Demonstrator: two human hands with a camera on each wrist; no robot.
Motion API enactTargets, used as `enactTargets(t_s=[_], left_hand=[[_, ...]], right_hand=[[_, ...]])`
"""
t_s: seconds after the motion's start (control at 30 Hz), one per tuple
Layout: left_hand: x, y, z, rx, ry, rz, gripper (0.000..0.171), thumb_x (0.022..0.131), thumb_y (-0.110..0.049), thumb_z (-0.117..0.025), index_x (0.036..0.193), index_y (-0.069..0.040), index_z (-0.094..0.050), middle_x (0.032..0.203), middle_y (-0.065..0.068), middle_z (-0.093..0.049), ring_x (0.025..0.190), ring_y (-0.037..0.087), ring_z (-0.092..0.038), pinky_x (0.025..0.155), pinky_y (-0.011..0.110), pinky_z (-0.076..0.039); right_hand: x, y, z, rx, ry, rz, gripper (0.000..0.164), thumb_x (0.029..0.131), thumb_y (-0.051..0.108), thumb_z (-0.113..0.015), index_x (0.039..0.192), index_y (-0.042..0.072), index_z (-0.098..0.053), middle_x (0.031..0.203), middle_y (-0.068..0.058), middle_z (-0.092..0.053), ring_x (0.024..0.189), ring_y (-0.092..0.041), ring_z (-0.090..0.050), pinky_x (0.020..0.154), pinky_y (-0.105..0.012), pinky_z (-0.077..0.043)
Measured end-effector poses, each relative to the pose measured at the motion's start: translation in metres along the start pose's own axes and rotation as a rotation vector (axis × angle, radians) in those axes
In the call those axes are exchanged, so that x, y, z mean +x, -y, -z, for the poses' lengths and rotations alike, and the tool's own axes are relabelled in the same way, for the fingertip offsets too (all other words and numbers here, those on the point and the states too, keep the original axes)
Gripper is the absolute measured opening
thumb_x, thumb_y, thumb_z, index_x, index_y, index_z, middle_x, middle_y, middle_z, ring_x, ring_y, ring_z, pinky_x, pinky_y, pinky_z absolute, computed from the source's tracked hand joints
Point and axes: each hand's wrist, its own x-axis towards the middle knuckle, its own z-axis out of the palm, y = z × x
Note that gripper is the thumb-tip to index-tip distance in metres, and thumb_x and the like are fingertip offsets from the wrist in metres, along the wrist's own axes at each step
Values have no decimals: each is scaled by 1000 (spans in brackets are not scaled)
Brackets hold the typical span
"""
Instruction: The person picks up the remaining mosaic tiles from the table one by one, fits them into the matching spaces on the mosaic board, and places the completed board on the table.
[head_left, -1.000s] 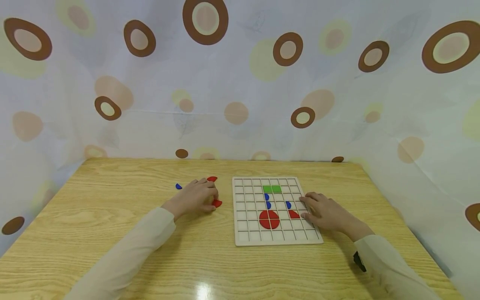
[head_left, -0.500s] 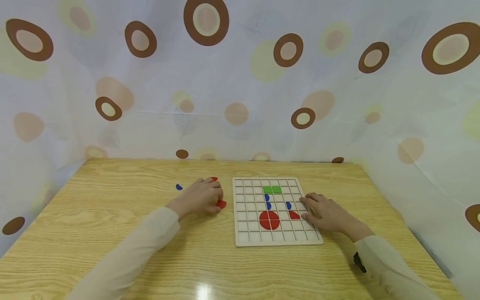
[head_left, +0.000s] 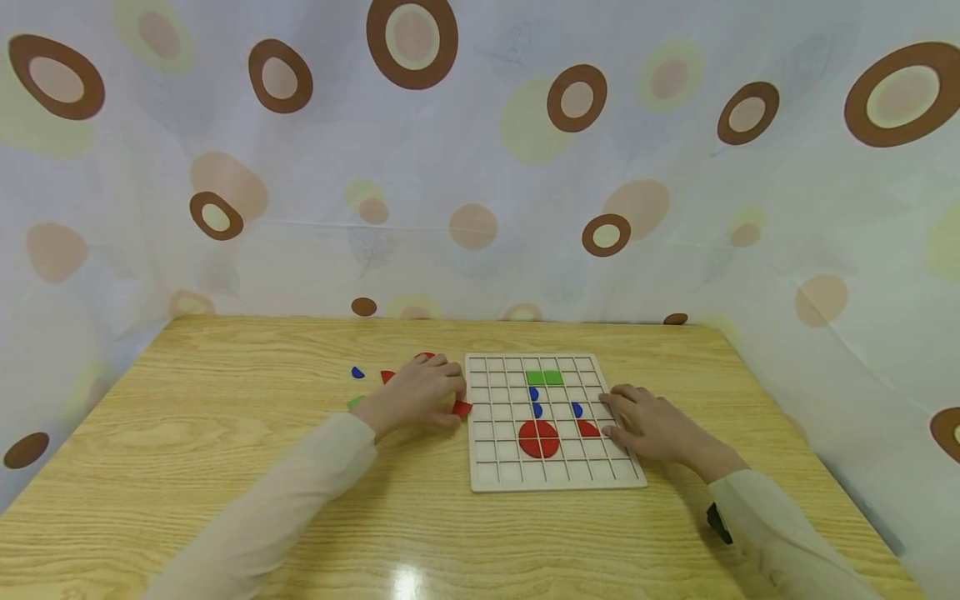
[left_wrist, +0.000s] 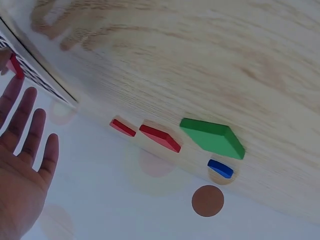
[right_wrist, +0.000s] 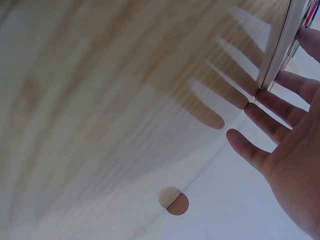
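My left hand (head_left: 420,393) pinches a red quarter-circle piece (head_left: 462,409) between thumb and index finger, right at the left edge of the white grid board (head_left: 483,473). In the left wrist view the same piece shows at the fingertips, and the other fingers stretch out straight. My right hand (head_left: 652,423) rests its fingers along the board's right edge, the thumb at the rim. On the board lie two green squares (head_left: 553,377), several blue half-circles (head_left: 537,411), a red disc made of quarter pieces (head_left: 538,439) and a separate red quarter (head_left: 588,428).
Loose on the wooden table (head_left: 225,467), left of the board, are a blue half-circle (head_left: 357,372), a green piece (left_wrist: 212,137) and two red pieces (head_left: 387,377), all around my left hand. A patterned cloth (head_left: 420,167) hangs behind the table.
My left hand has moved right with the red quarter-circle piece, up to the board's edge. A red and a green piece behind it have come into sight. The right hand stays put.
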Motion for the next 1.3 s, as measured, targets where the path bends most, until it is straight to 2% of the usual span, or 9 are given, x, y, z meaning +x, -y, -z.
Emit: enactTargets(t_s=[0.13, 0.43, 0.8, 1.03, 1.3], left_hand=[[7, -5, -1, 13, 24, -1, 22, 77, -38, -68, 86, -19, -62, 94, -5, -57, 89, 16, -49, 75, 31, -40], [26, -23, 3, 7, 135, 26, 25, 80, -42, -64, 93, -20, -63, 101, -5, -58, 97, 16, -48, 84, 33, -39], [52, -53, -7, 100, 120, -33, 28, 81, -50, -60, 91, -24, -62, 102, -8, -58, 96, 14, -50, 83, 31, -43], [66, -73, -11, 73, 94, -57, 26, 80, -47, -62, 92, -23, -64, 95, -9, -57, 91, 12, -48, 81, 29, -42], [83, -90, -17, 105, 90, -63, 24, 82, -50, -57, 87, -27, -61, 92, -11, -55, 88, 10, -49, 78, 28, -42]], right_hand=[[1, 0, 0, -2, 4, -3, 50, 89, 34, -56, 129, 5, -49, 126, -20, -49, 112, -39, -50, 83, -63, -40], [3, -1, 1, -13, 5, 6, 49, 90, 33, -56, 128, 4, -50, 125, -20, -50, 111, -39, -50, 83, -62, -41], [2, 0, 3, -2, 9, 0, 50, 90, 34, -56, 129, 5, -49, 126, -19, -50, 111, -39, -50, 83, -62, -41], [2, 2, 3, -3, 19, -15, 49, 89, 34, -56, 129, 5, -50, 126, -20, -50, 112, -39, -50, 83, -63, -41], [2, 2, 2, 5, 29, -34, 50, 89, 35, -56, 130, 6, -49, 127, -19, -49, 113, -38, -50, 84, -62, -40]])
